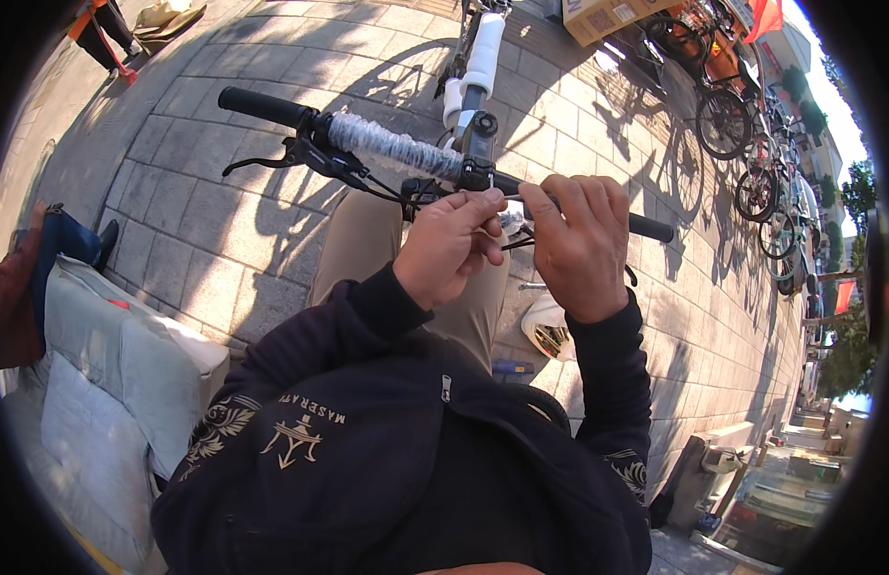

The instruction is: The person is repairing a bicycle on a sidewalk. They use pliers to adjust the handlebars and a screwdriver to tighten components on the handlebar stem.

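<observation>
A bicycle handlebar (pixel 502 180) crosses in front of me, with a black stem (pixel 479 144) at its middle. Clear plastic film (pixel 392 137) wraps the bar's left part, beyond which are a brake lever (pixel 257 165) and a black grip (pixel 262 105). My left hand (pixel 449 244) is closed just below the stem clamp, thumb and forefinger pinched by a thin metallic piece too small to name. My right hand (pixel 583 249) bends its fingers over the bar right of the stem, hiding that stretch. The right grip (pixel 650 228) sticks out past its fingers.
White foam padding (pixel 483 53) covers the frame tube ahead. A white bag with metal parts (pixel 550 331) lies below my right hand, near a blue tool-like object (pixel 513 367). A cushioned seat (pixel 128 383) and another person (pixel 23 278) are at left; parked bicycles (pixel 722 125) line the right.
</observation>
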A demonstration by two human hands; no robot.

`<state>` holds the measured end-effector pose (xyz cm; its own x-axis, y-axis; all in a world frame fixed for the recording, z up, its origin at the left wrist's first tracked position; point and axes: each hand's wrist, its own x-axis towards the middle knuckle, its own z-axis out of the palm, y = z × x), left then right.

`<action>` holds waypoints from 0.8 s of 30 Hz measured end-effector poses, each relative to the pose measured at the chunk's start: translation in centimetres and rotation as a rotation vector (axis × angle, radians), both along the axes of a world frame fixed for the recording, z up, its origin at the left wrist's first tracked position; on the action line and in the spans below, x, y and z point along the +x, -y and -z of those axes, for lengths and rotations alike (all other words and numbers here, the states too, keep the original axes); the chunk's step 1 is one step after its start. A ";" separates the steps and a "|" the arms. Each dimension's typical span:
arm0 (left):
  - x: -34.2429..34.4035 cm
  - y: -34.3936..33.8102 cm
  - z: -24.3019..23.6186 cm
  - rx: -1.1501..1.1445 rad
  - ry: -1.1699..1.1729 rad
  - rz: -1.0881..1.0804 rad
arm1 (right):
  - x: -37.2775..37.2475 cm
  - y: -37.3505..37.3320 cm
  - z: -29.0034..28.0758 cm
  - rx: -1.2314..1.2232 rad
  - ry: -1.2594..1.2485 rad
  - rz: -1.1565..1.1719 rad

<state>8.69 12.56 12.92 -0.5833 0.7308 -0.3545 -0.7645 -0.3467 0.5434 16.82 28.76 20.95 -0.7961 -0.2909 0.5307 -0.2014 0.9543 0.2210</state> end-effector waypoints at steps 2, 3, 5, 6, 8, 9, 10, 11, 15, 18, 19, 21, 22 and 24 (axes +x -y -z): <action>-0.2 0.0 0.1 0.029 0.058 0.034 | -0.3 -0.1 -0.8 0.054 0.047 -0.017; -0.3 0.0 0.1 0.043 0.087 0.048 | -0.4 -0.1 -1.2 0.075 0.070 -0.018; -0.6 0.2 0.1 0.078 0.141 0.087 | -0.9 0.1 -2.1 0.114 0.113 -0.029; -0.7 0.2 0.1 0.097 0.166 0.103 | -1.0 0.2 -2.4 0.129 0.104 -0.045; -1.0 0.4 -0.1 0.139 0.263 0.123 | -1.8 1.0 -3.4 0.151 0.153 -0.044; -0.9 0.4 -0.3 0.156 0.303 0.122 | -2.0 1.4 -4.2 0.157 0.169 -0.053; -1.1 0.5 0.0 0.207 0.343 0.129 | -2.5 1.9 -4.6 0.171 0.184 -0.049; -1.0 0.5 0.3 0.251 0.372 0.123 | -2.8 2.4 -5.0 0.175 0.191 -0.059; -1.0 0.1 0.8 0.327 0.431 0.126 | -3.4 3.5 -5.7 0.116 0.235 -0.080; -1.1 0.5 1.1 0.337 0.441 0.075 | -4.1 4.0 -6.0 0.121 0.268 -0.117; -1.1 0.5 1.0 0.333 0.437 0.084 | -3.9 4.0 -6.1 0.115 0.254 -0.125; -0.6 0.5 0.6 0.309 0.424 0.126 | -3.4 3.8 -6.0 0.097 0.228 -0.140; -0.4 0.3 0.8 0.300 0.415 0.128 | -3.0 3.6 -5.8 0.092 0.243 -0.117; -0.1 -0.1 1.2 0.305 0.405 0.098 | -3.0 3.6 -5.6 0.104 0.234 -0.130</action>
